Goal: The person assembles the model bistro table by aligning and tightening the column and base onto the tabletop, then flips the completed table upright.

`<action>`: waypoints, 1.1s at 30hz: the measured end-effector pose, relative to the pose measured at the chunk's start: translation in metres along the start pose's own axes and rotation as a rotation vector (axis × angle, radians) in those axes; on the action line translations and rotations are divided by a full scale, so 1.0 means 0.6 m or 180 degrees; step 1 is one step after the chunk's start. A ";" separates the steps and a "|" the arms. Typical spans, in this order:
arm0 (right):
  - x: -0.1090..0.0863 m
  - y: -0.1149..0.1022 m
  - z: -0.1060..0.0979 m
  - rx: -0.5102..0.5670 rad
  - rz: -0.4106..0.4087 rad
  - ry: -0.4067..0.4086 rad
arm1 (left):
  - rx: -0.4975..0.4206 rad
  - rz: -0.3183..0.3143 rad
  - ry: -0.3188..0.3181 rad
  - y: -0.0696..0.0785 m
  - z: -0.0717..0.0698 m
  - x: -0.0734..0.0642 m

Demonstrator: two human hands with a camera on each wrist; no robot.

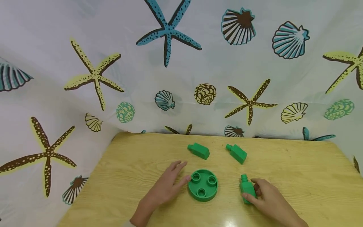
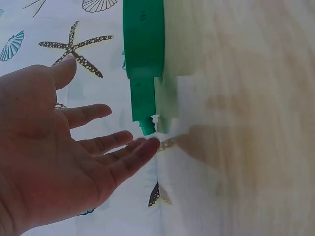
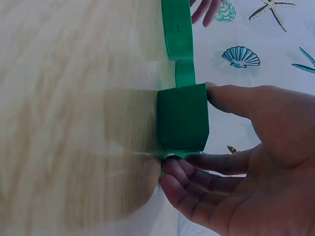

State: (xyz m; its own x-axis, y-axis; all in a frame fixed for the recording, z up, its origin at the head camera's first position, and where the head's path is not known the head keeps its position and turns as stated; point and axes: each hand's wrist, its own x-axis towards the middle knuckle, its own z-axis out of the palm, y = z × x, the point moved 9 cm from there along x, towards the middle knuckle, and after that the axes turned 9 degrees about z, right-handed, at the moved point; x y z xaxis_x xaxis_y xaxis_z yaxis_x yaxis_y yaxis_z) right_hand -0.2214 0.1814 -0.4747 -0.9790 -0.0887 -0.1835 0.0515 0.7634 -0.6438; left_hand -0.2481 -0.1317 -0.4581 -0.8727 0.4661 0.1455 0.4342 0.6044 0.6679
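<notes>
A round green tray (image 1: 210,190) with three ring-shaped sockets sits on the wooden table. Left of it my left hand (image 1: 165,187) is spread with fingers extended, the thumb by the tray's rim; in the left wrist view this hand (image 2: 74,147) holds nothing. My right hand (image 1: 267,197) grips a green bottle-shaped block (image 1: 248,189) lying to the right of the tray, its neck pointing away from me. The right wrist view shows the block's flat base (image 3: 183,120) between thumb and fingers; some fingertips are hidden behind it.
Two more green bottle-shaped blocks lie on their sides farther back, one (image 1: 200,151) behind the tray and one (image 1: 238,154) to its right. A white curtain (image 1: 187,75) printed with starfish and shells borders the table's (image 1: 297,167) back and sides.
</notes>
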 end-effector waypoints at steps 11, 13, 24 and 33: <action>0.008 0.007 0.000 0.0032 0.0207 0.0031 | -0.0596 0.0132 -0.0348 0.017 0.052 0.013; 0.009 0.011 -0.001 0.0099 0.0228 -0.0004 | -0.0536 0.0120 -0.0418 0.020 0.061 0.018; 0.027 -0.012 0.010 0.2339 -0.0144 -0.0892 | -0.0193 0.0151 -0.0484 0.034 0.065 0.038; 0.044 -0.027 0.024 0.3092 0.0034 -0.1093 | -0.0255 0.0234 -0.0477 0.028 0.067 0.039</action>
State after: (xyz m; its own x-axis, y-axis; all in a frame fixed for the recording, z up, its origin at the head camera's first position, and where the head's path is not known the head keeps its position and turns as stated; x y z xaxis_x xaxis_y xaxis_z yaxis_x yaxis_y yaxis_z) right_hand -0.2453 0.1576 -0.4796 -0.8763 -0.3794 -0.2969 0.3464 -0.0679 -0.9356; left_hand -0.2523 -0.0847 -0.4729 -0.7936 0.6018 0.0898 0.4713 0.5146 0.7163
